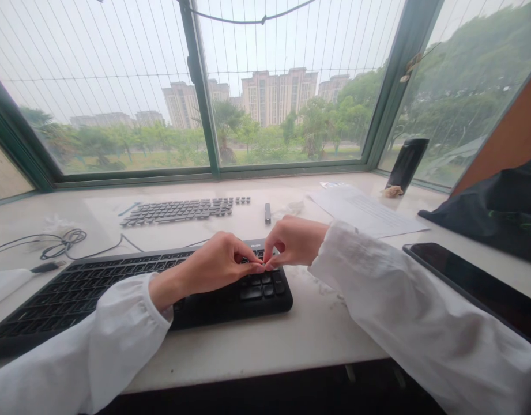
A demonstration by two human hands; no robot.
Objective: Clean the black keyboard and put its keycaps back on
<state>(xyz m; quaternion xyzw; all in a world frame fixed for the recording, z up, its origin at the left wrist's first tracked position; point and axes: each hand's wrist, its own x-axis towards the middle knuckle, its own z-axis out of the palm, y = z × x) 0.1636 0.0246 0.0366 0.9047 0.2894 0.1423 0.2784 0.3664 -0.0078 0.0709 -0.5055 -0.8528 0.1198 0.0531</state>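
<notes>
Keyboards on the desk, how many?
1: the black keyboard, at the front of the desk, under the left hand and right hand. Behind it, dark keycaps lie in rows, apparently loose, not a second keyboard.

One left hand (213, 264), one right hand (293, 242), one black keyboard (96, 305), one set of keycaps (179, 211)

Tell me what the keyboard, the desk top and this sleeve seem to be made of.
The keyboard looks like matte black plastic, dull on its keys. The desk top looks like polished stone or laminate, shiny with reflections. The sleeve looks like soft white cloth, gathered in folds.
</notes>
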